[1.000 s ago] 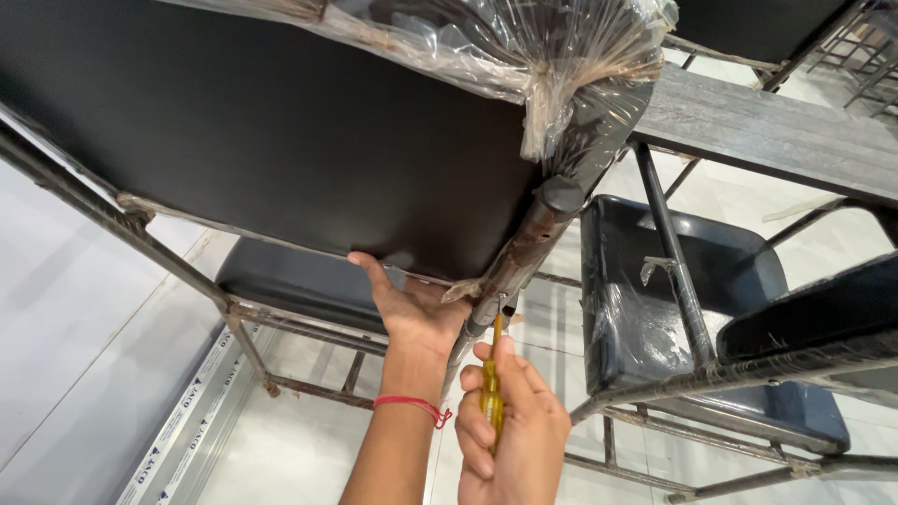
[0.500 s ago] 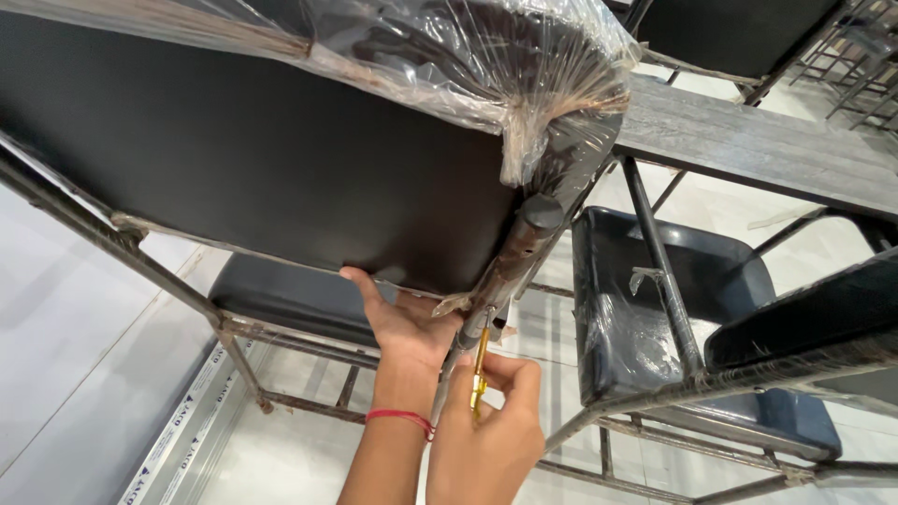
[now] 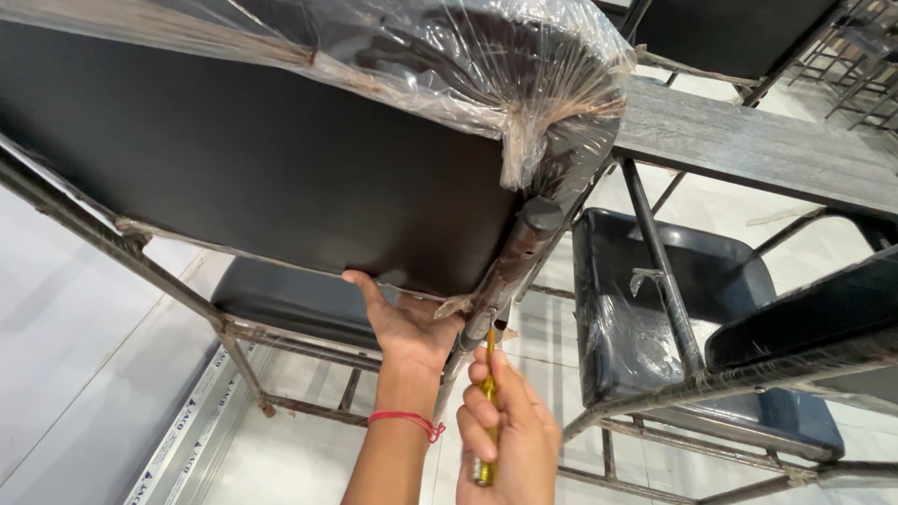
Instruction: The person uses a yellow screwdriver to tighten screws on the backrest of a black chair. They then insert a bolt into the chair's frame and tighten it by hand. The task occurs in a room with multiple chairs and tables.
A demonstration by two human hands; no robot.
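Head view: the left hand [image 3: 404,323], a red thread band [image 3: 407,421] at its wrist, is spread flat with palm up against the lower edge of a black chair seat panel [image 3: 253,159], fingers touching the underside just beside a rusty metal chair leg [image 3: 510,271]. The right hand [image 3: 510,435] is curled shut around one yellow-handled screwdriver [image 3: 487,402], whose shaft points up to the base of that leg, where the tip meets the frame. One bundle of clear plastic wrap [image 3: 486,65] covers the chair's upper part, gathered into a twisted knot above the leg. A second strip of clear wrap clings to another black chair seat [image 3: 655,309] to the right, near a dark wooden tabletop [image 3: 748,150]. A third black seat [image 3: 290,299] sits lower left, behind the rusty frame. At the bottom left lies one pale metal rail [image 3: 178,449] carrying a row of small dark printed labels along its length
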